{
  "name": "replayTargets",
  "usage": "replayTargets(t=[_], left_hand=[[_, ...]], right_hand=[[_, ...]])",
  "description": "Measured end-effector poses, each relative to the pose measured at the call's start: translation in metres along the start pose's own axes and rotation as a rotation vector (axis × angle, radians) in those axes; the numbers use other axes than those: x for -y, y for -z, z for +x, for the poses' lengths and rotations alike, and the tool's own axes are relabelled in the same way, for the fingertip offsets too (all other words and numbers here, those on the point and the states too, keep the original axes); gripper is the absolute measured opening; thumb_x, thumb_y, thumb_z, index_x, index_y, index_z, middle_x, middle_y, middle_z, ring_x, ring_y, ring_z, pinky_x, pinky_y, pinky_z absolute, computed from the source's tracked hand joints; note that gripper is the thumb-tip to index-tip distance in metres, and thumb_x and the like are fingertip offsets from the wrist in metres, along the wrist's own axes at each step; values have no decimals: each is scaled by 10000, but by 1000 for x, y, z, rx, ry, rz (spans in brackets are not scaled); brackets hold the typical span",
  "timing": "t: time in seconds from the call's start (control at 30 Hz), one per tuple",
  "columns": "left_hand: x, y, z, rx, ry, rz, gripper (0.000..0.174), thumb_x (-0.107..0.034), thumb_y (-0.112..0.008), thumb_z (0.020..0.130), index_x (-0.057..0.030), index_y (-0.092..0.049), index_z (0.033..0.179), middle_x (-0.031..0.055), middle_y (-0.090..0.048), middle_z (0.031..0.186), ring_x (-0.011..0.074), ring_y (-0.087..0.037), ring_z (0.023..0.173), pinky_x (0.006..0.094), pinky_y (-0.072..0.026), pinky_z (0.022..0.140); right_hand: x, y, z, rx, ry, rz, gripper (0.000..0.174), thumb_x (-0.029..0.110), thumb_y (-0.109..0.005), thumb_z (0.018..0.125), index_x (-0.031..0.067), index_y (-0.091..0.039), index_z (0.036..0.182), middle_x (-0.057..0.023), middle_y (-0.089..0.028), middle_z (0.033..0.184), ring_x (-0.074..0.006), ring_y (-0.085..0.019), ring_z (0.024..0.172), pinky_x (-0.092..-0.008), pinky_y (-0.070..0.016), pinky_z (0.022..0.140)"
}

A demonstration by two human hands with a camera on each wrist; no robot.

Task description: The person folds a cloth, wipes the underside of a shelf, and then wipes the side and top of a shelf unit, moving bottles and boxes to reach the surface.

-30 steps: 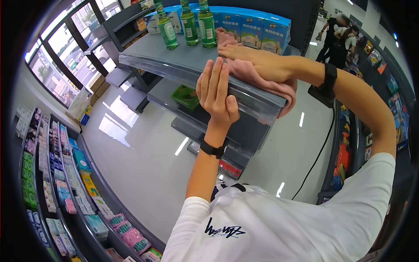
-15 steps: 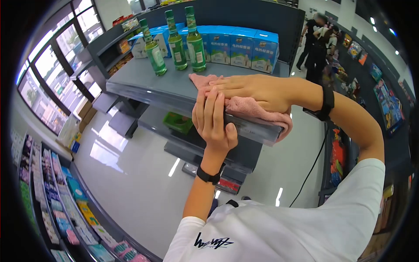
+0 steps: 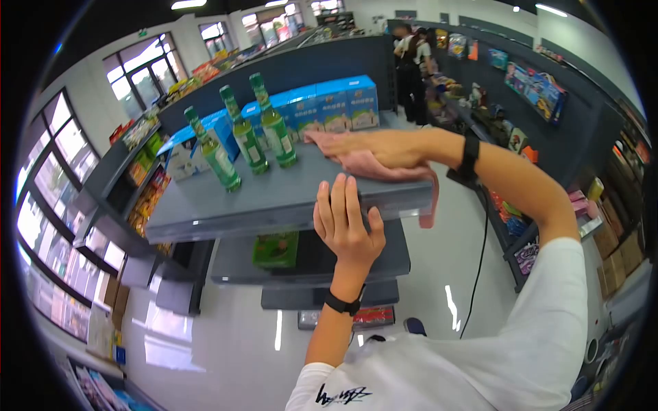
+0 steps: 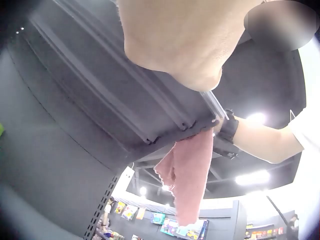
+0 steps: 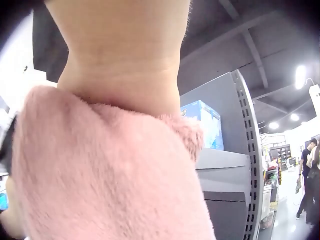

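Observation:
A pink cloth (image 3: 370, 164) lies bunched on the right part of the grey top shelf (image 3: 274, 198), one end hanging over its right edge. On it rests my right hand (image 3: 380, 149), fingers extended and pointing left. My left hand (image 3: 348, 225) has its straight fingers up against the clear front strip (image 3: 274, 218). In the left wrist view the cloth (image 4: 189, 175) hangs below the shelf's underside; in the right wrist view the cloth (image 5: 110, 170) fills much of the picture under the right hand (image 5: 122, 60).
Green bottles (image 3: 277, 133) stand upright left of the cloth, with blue boxes (image 3: 336, 108) behind them. A green package (image 3: 275, 249) sits on the shelf below. Two people (image 3: 411, 68) stand in the aisle beyond. A black cable (image 3: 480, 267) runs at the right.
The head view has tilted up and shifted, showing more of the shop. My left hand has separated from the right hand and is lower on the front strip. The right hand remains on the cloth.

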State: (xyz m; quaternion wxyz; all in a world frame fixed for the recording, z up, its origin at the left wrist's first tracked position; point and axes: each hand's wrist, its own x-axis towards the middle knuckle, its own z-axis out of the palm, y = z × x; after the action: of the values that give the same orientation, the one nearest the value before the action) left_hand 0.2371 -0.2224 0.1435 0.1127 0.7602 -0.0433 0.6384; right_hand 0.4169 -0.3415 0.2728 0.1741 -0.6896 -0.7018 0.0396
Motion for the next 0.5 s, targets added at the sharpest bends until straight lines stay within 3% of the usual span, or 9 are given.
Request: replayTargets(t=[0.1, 0.17, 0.2, 0.23, 0.33, 0.4, 0.43, 0.47, 0.5], left_hand=[[4, 1, 6, 19, 8, -24, 514, -321, -498, 1058, 34, -637, 1402, 190, -639, 1448, 436, -524, 1411, 491, -342, 1160], [4, 7, 5, 61, 20, -61, 522, -298, -546, 1026, 26, -626, 1428, 184, -620, 1480, 433, -517, 1418, 490, -330, 1169], [3, 9, 7, 64, 27, -68, 522, -298, -546, 1026, 26, -626, 1428, 184, -620, 1480, 433, -517, 1418, 490, -330, 1169], [2, 14, 8, 98, 39, -99, 530, -280, -570, 1004, 18, -625, 1438, 180, -608, 1497, 435, -511, 1424, 497, -329, 1174], [1, 25, 14, 161, 62, -160, 548, -251, -603, 965, 6, -627, 1449, 174, -588, 1525, 433, -497, 1440, 512, -323, 1184], [3, 40, 20, 194, 55, -282, 536, -167, -635, 924, 13, -648, 1429, 188, -590, 1529, 448, -488, 1459, 537, -331, 1208], [8, 44, 19, 186, 57, -270, 536, -167, -635, 924, 13, -648, 1429, 188, -590, 1529, 448, -488, 1459, 537, -331, 1208], [15, 52, 14, 206, 37, -417, 537, -123, -642, 908, 18, -650, 1426, 209, -595, 1519, 460, -504, 1449, 539, -353, 1206], [23, 61, 11, 227, 15, -561, 540, -80, -649, 892, 22, -653, 1422, 230, -600, 1510, 472, -520, 1438, 541, -374, 1204]], right_hand=[[36, 7, -33, 16, -115, -30, 682, 465, -527, 1075, 61, -444, 1618, -168, -377, 1710, -339, -324, 1599, -470, -252, 1303], [44, 3, -55, -73, -16, 129, 704, 477, -569, 1050, 77, -455, 1618, -180, -394, 1700, -335, -335, 1597, -476, -253, 1303], [55, 1, -63, -167, -110, 217, 585, 418, -623, 1026, 28, -608, 1462, -186, -511, 1617, -360, -428, 1543, -464, -329, 1267], [60, 2, -72, -162, -113, 224, 585, 418, -623, 1026, 28, -608, 1462, -186, -511, 1617, -360, -428, 1543, -464, -329, 1267], [69, 3, -81, -176, -78, 121, 425, 213, -579, 994, -30, -669, 1329, -178, -635, 1460, -243, -630, 1287, -387, -490, 1107], [72, 2, -84, -343, -447, 423, 282, 175, -626, 953, -31, -688, 1136, -120, -704, 1175, -130, -641, 957, -311, -560, 830], [60, 4, -90, -335, -434, 421, 282, 175, -626, 953, -31, -688, 1136, -120, -704, 1175, -130, -641, 957, -311, -560, 830], [44, 4, -97, -313, -401, 408, 249, 173, -621, 954, -25, -672, 1096, -92, -687, 1092, -102, -602, 880, -290, -531, 742], [42, 9, -90, -296, -339, 312, 217, 164, -602, 952, -14, -655, 1066, -72, -675, 1017, -98, -587, 866, -288, -517, 733]])
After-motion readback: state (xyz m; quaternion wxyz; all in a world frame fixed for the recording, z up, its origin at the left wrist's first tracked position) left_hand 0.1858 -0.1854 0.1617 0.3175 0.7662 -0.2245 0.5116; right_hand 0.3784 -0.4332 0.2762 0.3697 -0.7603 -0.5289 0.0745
